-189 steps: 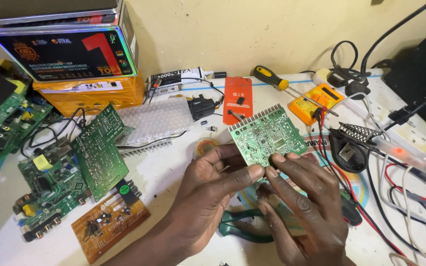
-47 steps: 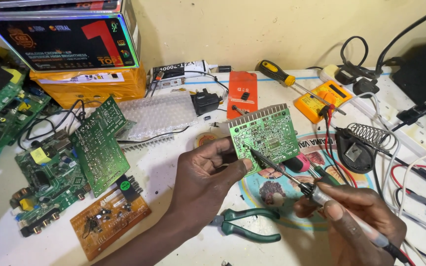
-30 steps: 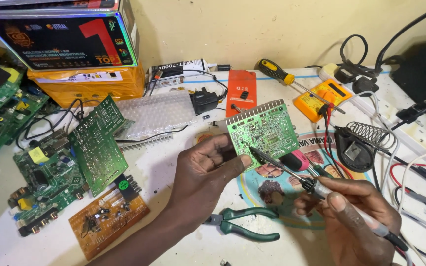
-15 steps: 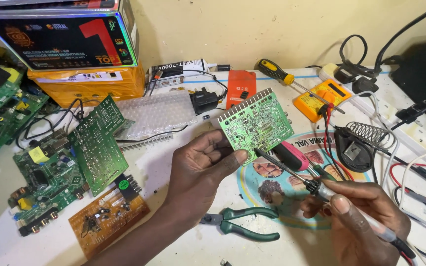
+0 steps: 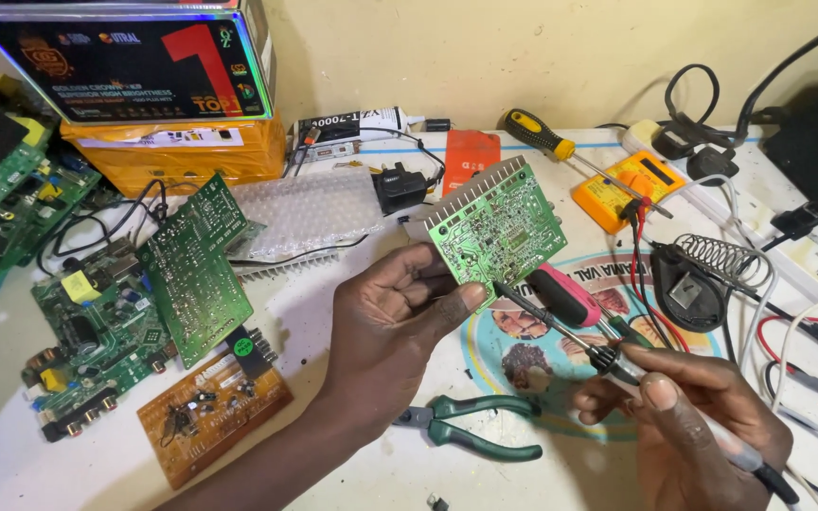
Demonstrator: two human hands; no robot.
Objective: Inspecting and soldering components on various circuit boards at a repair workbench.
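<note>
My left hand [image 5: 392, 320] grips a small green circuit board [image 5: 496, 227] by its lower left corner and holds it tilted above the table, solder side towards me. A finned metal strip runs along the board's upper edge. My right hand [image 5: 691, 428] holds a soldering iron [image 5: 608, 358] like a pen. The iron's dark tip touches the board's lower edge, just right of my left thumb.
Green-handled pliers [image 5: 471, 427] lie below my hands. A pink-handled tool [image 5: 565, 295], a coiled iron stand [image 5: 702, 277], a yellow multimeter [image 5: 629, 188] and a screwdriver [image 5: 546, 139] sit to the right. Several circuit boards [image 5: 191, 270] and stacked boxes [image 5: 134, 66] fill the left.
My right hand picked up the soldering iron and brought its tip to the board. My left hand lifted the board slightly up and to the right.
</note>
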